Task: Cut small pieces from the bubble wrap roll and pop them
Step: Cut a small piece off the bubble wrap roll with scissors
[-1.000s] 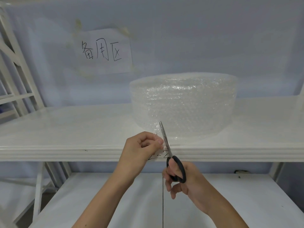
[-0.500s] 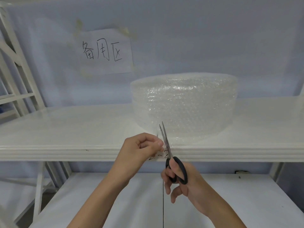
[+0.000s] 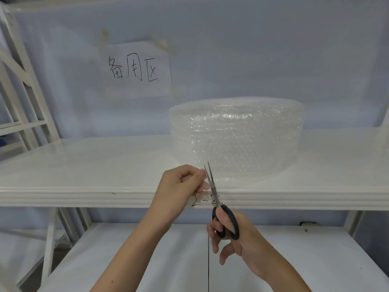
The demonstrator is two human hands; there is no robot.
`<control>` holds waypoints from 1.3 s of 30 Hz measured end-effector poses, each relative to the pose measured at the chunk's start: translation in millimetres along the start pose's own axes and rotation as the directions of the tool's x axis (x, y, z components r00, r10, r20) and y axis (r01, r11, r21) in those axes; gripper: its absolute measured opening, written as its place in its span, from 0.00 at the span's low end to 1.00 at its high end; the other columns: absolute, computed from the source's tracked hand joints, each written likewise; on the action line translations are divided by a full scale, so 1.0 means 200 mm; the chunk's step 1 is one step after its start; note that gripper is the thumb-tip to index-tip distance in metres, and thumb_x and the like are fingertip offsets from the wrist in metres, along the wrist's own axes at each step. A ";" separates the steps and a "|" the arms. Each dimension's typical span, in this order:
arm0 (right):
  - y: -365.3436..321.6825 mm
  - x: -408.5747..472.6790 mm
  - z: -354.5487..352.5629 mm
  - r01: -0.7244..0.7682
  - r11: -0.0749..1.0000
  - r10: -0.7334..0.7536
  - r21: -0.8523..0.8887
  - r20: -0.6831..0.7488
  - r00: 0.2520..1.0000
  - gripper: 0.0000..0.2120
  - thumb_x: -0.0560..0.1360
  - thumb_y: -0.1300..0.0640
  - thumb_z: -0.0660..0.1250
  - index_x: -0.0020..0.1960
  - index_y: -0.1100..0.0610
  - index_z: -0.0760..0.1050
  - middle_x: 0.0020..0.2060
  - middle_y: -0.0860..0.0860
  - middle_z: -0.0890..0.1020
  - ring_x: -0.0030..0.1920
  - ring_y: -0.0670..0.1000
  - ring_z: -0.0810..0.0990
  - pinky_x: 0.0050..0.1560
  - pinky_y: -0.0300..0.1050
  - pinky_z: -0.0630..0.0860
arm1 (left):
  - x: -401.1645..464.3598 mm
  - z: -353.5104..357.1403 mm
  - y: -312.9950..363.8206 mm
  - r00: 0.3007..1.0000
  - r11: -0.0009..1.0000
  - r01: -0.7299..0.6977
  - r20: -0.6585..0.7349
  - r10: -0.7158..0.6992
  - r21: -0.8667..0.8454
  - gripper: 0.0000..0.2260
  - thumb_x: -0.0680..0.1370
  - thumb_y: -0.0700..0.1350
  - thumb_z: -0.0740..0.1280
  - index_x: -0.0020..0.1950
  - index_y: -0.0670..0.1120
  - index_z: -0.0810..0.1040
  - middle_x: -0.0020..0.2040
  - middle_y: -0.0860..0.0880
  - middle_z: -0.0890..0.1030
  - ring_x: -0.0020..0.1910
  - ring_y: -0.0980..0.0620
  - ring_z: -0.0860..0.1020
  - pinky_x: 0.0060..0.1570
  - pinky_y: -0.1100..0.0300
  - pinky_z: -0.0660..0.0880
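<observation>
Cutting | your left hand [image 3: 181, 182] pinched wrap edge | right hand [image 3: 231, 234] gripped scissors [image 3: 212, 184], blades slightly apart | bubble wrap roll [image 3: 235, 140] mid-frame | popping left.

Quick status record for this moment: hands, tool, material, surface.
left hand: pinching a clear bubble wrap flap beside the blades
right hand: holding black-handled scissors, blades slightly open, pointing up
roll: upright on the shelf, just behind the blades
shelf: white, glossy
sign: paper taped to back wall
</observation>
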State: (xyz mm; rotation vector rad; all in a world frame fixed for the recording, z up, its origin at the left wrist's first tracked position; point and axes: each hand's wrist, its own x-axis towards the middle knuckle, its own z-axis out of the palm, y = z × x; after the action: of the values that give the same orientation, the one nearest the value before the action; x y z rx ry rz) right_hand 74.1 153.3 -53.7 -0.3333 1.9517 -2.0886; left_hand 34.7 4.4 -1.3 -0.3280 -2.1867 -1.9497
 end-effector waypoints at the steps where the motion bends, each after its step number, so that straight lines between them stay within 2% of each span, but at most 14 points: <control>1: 0.01 0.00 0.00 -0.017 1.000 0.017 0.005 0.001 1.000 0.18 0.69 0.43 0.63 0.26 0.52 0.74 0.33 0.54 0.76 0.30 0.54 0.76 0.27 0.45 0.75 | 0.00 0.00 0.00 1.000 1.000 -0.001 -0.003 0.001 -0.004 0.08 0.78 0.40 0.67 0.41 0.39 0.82 0.31 0.50 0.84 0.32 0.53 0.77 0.34 0.64 0.77; 4: 0.04 0.01 -0.01 -0.048 0.999 0.048 0.017 -0.003 0.999 0.20 0.69 0.41 0.63 0.32 0.58 0.70 0.33 0.55 0.76 0.30 0.54 0.76 0.27 0.44 0.75 | 0.00 0.01 0.00 1.000 1.000 -0.004 -0.007 0.004 -0.015 0.08 0.78 0.40 0.67 0.40 0.40 0.82 0.31 0.51 0.83 0.33 0.53 0.77 0.35 0.64 0.77; 10: 0.02 0.02 -0.02 -0.050 0.998 0.049 0.038 0.021 0.999 0.21 0.69 0.39 0.63 0.33 0.58 0.68 0.34 0.54 0.75 0.31 0.55 0.75 0.28 0.45 0.75 | -0.02 0.01 -0.02 0.999 1.000 -0.020 0.036 0.021 -0.014 0.08 0.78 0.40 0.67 0.39 0.42 0.81 0.30 0.51 0.82 0.30 0.56 0.77 0.37 0.64 0.77; 17: -0.04 0.05 -0.03 0.022 0.999 -0.025 0.045 0.065 0.998 0.22 0.68 0.35 0.65 0.31 0.53 0.70 0.34 0.52 0.76 0.32 0.54 0.76 0.29 0.46 0.75 | -0.04 0.01 -0.02 0.997 0.999 -0.045 0.066 0.045 0.003 0.07 0.78 0.38 0.67 0.40 0.40 0.81 0.29 0.49 0.81 0.28 0.57 0.76 0.35 0.65 0.75; 23: -0.06 0.03 -0.01 0.090 0.996 -0.090 -0.011 0.012 0.996 0.20 0.71 0.41 0.64 0.25 0.51 0.74 0.32 0.51 0.74 0.29 0.52 0.75 0.26 0.44 0.74 | -0.04 0.00 -0.03 0.993 0.996 -0.078 0.090 0.074 0.037 0.07 0.78 0.38 0.68 0.42 0.37 0.81 0.28 0.50 0.80 0.29 0.55 0.74 0.34 0.65 0.74; 28: -0.06 0.04 -0.01 0.125 0.992 -0.125 -0.010 -0.011 0.992 0.19 0.71 0.44 0.65 0.25 0.51 0.75 0.31 0.51 0.74 0.29 0.51 0.74 0.25 0.43 0.74 | -0.05 -0.01 -0.03 0.991 0.995 -0.089 0.105 0.084 0.045 0.07 0.78 0.39 0.68 0.42 0.38 0.81 0.28 0.52 0.80 0.29 0.57 0.75 0.35 0.66 0.74; 34: -0.07 0.03 -0.01 0.138 0.990 -0.138 0.000 0.016 0.990 0.20 0.72 0.43 0.63 0.25 0.51 0.76 0.31 0.50 0.74 0.29 0.51 0.74 0.25 0.43 0.74 | -0.05 -0.04 -0.01 0.978 0.986 -0.123 0.182 0.101 0.114 0.07 0.77 0.41 0.69 0.42 0.40 0.84 0.32 0.50 0.82 0.33 0.55 0.77 0.38 0.63 0.76; 37: -0.07 0.03 -0.02 0.135 0.991 -0.135 -0.021 0.002 0.991 0.19 0.72 0.46 0.64 0.25 0.51 0.74 0.32 0.51 0.73 0.29 0.51 0.74 0.26 0.44 0.73 | -0.03 -0.07 0.00 0.984 0.993 -0.097 0.156 0.086 0.062 0.09 0.76 0.46 0.70 0.43 0.41 0.86 0.35 0.49 0.85 0.37 0.54 0.80 0.42 0.62 0.79; 39: -0.08 0.03 -0.01 0.126 0.992 -0.126 -0.030 -0.007 0.992 0.18 0.72 0.48 0.63 0.25 0.51 0.73 0.32 0.52 0.73 0.29 0.52 0.73 0.26 0.44 0.73 | -0.03 -0.08 0.02 0.994 0.999 -0.053 0.098 0.054 -0.003 0.16 0.73 0.55 0.68 0.44 0.42 0.86 0.37 0.47 0.87 0.37 0.53 0.82 0.42 0.63 0.80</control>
State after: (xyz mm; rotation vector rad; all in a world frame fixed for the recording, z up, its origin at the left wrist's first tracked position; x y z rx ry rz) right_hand 67.7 154.9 -38.5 -0.4659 2.0170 -2.1420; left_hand 41.1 -11.5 2.6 -0.4871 -2.2121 -1.9450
